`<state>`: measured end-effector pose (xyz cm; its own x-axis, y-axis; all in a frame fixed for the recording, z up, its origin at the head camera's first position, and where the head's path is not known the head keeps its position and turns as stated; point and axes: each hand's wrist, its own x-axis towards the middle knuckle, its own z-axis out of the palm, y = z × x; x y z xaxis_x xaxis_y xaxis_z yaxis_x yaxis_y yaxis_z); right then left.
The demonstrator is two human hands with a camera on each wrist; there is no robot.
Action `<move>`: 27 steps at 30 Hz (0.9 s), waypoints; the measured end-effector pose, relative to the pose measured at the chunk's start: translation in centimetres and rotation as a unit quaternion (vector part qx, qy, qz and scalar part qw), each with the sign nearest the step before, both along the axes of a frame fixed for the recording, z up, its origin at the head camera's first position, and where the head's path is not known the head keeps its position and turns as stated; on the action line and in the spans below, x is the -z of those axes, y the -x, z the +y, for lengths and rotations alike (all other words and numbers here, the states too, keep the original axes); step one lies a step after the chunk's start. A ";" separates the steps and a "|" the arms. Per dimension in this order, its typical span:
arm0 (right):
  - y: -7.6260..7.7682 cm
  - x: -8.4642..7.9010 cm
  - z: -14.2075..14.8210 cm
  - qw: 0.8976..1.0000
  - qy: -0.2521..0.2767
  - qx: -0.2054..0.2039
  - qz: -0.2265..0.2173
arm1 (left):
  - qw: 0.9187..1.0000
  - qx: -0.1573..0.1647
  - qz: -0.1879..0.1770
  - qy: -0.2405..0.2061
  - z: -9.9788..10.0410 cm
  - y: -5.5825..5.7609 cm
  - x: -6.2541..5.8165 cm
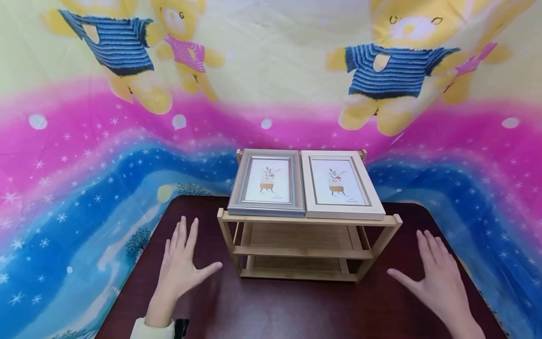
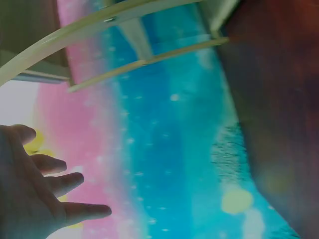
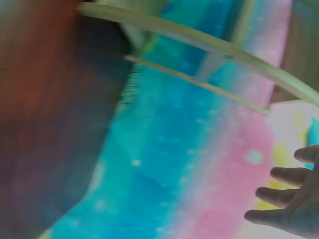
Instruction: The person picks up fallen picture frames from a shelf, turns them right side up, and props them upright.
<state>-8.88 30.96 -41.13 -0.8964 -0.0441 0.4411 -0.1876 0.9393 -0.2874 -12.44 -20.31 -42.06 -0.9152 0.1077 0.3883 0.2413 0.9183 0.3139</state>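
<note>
A wooden rack (image 1: 304, 253) with slatted tiers stands on the dark table. Two picture frames lie side by side on its top: a silver-grey picture frame (image 1: 237, 188) at left and a white picture frame (image 1: 377, 201) at right, each with a potted-plant print. My left hand (image 1: 179, 263) is left of the rack, fingers spread and thumb pointing toward it, holding nothing. On the other side, my right hand (image 1: 438, 278) is spread likewise, apart from the rack and empty. Both wrist views show the spread fingers near the rack's side rails.
The dark reddish table (image 1: 288, 310) has rounded far corners. Behind it and along both sides hangs a cloth backdrop (image 1: 271, 70) printed with teddy bears and snowflakes. A pale sleeve and a black band (image 1: 181, 328) show at the left wrist.
</note>
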 end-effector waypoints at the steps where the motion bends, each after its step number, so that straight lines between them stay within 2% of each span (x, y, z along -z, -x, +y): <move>1: 0.0 -0.7 -0.3 1.000 0.014 -0.005 0.009 | 1.000 0.007 0.003 -0.012 0.0 0.1 -0.5; 4: 0.2 -2.9 -1.2 0.997 0.058 -0.022 0.048 | 0.998 0.029 0.017 -0.047 0.1 0.3 -2.3; 7: 0.5 -4.9 -2.5 0.989 0.100 -0.035 0.105 | 0.994 0.057 0.035 -0.090 0.4 0.8 -4.0; 9: 0.9 -6.1 -3.5 0.981 0.124 -0.054 0.140 | 0.987 0.083 0.054 -0.124 0.7 1.2 -5.0; 12: 1.7 -7.7 -4.9 0.969 0.152 -0.090 0.171 | 0.972 0.125 0.084 -0.179 1.2 2.1 -6.4; 14: 2.2 -8.7 -5.9 0.964 0.168 -0.112 0.171 | 0.962 0.150 0.095 -0.208 1.6 2.6 -7.2; 16: 2.6 -9.4 -6.9 0.961 0.182 -0.124 0.164 | 0.956 0.164 0.091 -0.227 2.0 3.1 -8.0; 22: 4.0 -10.9 -9.6 0.961 0.200 -0.139 0.132 | 0.949 0.182 0.046 -0.253 2.7 4.4 -10.0; 27: 5.3 -11.2 -11.5 0.963 0.188 -0.167 0.098 | 0.945 0.193 0.001 -0.266 3.3 5.7 -11.1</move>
